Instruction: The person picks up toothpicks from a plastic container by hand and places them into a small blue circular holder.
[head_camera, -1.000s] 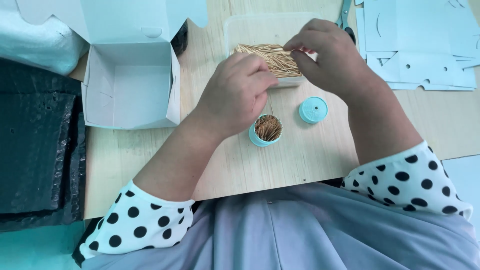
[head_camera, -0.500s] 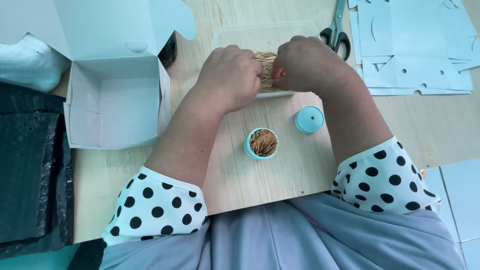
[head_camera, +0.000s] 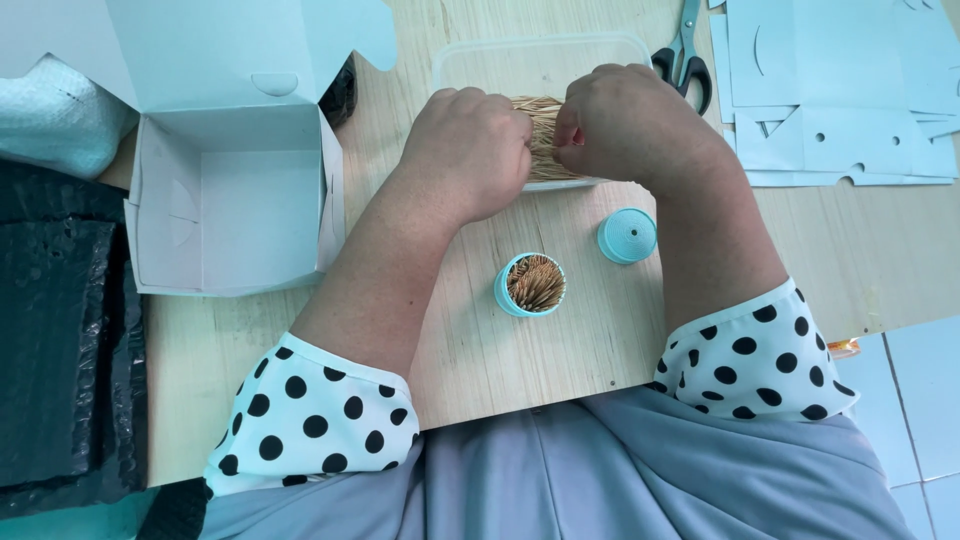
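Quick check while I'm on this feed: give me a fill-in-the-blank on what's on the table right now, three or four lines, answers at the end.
1. Both hands, left hand and right hand, grip a bundle of ____ over the clear tray.
2. The teal cup of toothpicks stands with its lid ____.
3. The lid lies on the table to the ____ of the cup.
4. The white box on the left is ____.

Missing words: toothpicks; off; right; open
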